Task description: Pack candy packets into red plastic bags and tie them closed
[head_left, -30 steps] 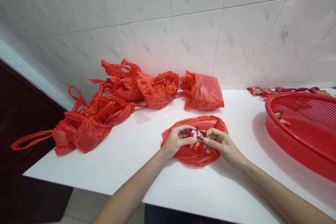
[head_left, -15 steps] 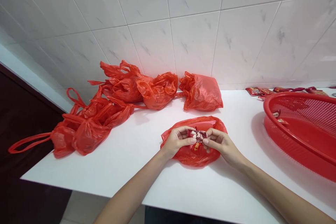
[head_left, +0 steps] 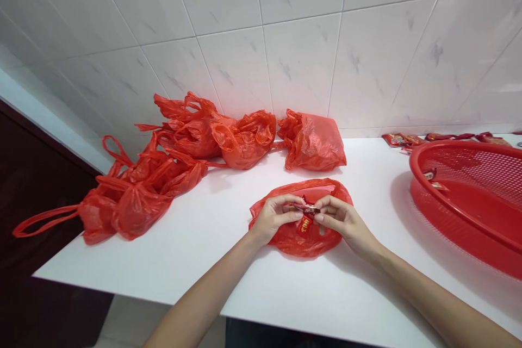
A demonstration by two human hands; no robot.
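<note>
Over an open red plastic bag [head_left: 302,247] on the white table, my left hand [head_left: 277,217] pinches the left end of a small dark red wrapped packet [head_left: 309,209]. The fingers of my right hand [head_left: 340,217] are closed on its right end. The packet is tilted so that its edge mostly faces me. Inside the bag, just below it, lies a red packet with yellow print [head_left: 304,224].
Filled red bags stand by the tiled wall, one behind my hands [head_left: 316,144], others at left [head_left: 138,209]. A red mesh basket [head_left: 468,223] is at right with a few packets inside. Several small packets [head_left: 393,140] lie behind it on the white table [head_left: 196,250].
The dark red packet has turned from showing its printed face to nearly edge-on. More of the red packet below it shows. Both hands stay in about the same place.
</note>
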